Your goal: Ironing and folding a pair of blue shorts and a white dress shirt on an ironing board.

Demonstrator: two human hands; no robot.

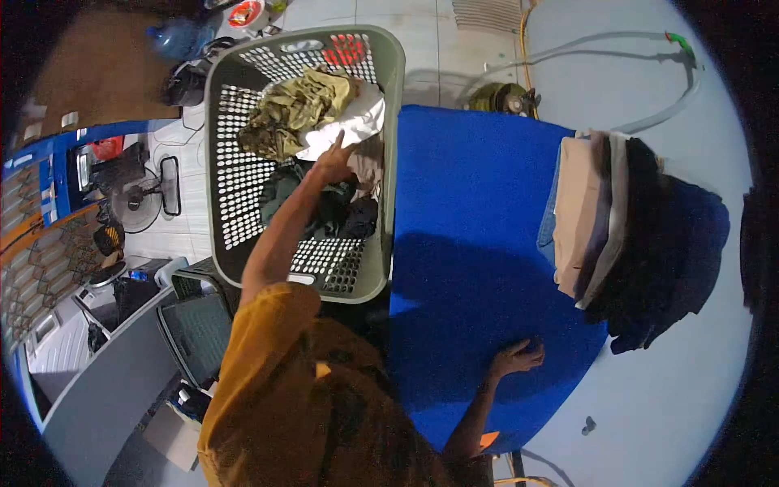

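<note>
My left hand [333, 164] reaches into a grey-green plastic laundry basket [397, 79], fingers apart at the edge of a white cloth [359, 122]. Above and left of it lies a crumpled olive-yellow garment [310, 100]. Dark garments [328, 207] and a brownish cloth [368, 164] lie below and beside the hand. My right hand [517, 358] is over the lower right of a blue cloth-covered board [475, 182], fingers loosely bent and nothing visible in them. A row of folded garments, beige [575, 207] to black [657, 262], lies along the board's right end.
A clear hose [584, 49] runs along the pale wall at the upper right. Left of the basket stand a floor fan [137, 201] and a dark lidded bin [195, 335]. A large water bottle [176, 39] and a red-and-white container [246, 13] are at the upper left.
</note>
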